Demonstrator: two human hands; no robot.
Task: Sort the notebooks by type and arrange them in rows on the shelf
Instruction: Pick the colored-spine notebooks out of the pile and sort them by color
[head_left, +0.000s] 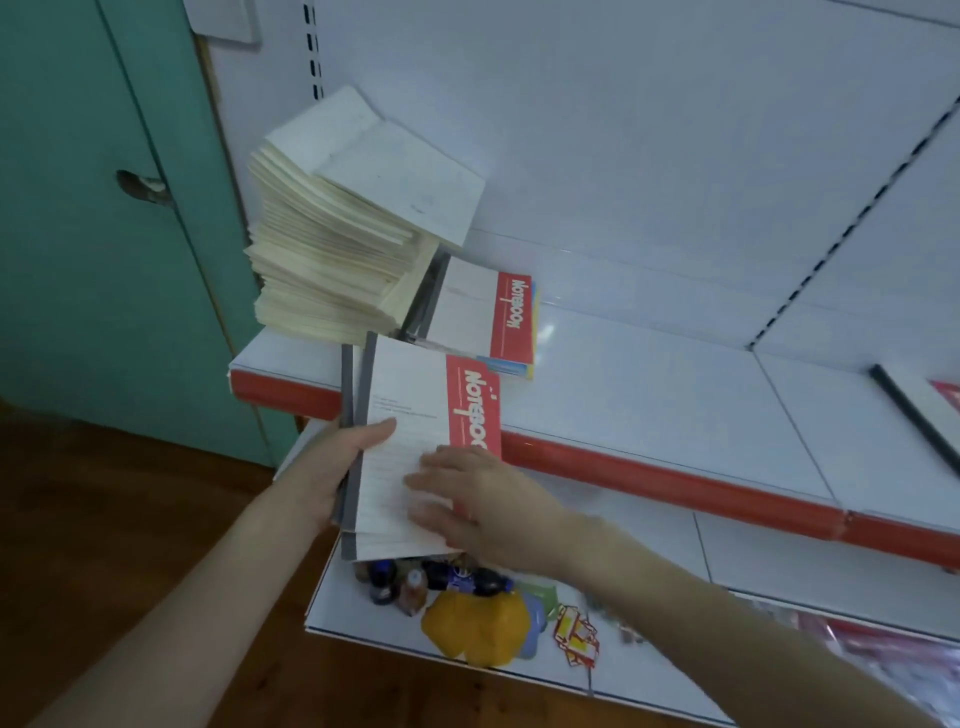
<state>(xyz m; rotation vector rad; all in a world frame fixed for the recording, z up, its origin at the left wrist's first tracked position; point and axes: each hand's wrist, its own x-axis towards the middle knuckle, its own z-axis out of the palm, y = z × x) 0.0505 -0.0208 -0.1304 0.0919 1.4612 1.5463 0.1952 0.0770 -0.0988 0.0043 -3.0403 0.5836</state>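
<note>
A small stack of white-and-red "Notebook" notebooks with grey spines hangs in front of the shelf's red edge. My left hand grips the stack at its spine side, thumb on the top cover. My right hand lies flat on the top cover with straight fingers. On the white shelf behind lies another short pile of the same red notebooks. To its left leans a tall stack of plain cream notebooks. A dark-spined notebook shows at the right edge.
The lower shelf holds small bottles, a yellow object and a red-and-white trinket. A teal door stands at the left, above a wooden floor. The shelf's white back panel rises behind.
</note>
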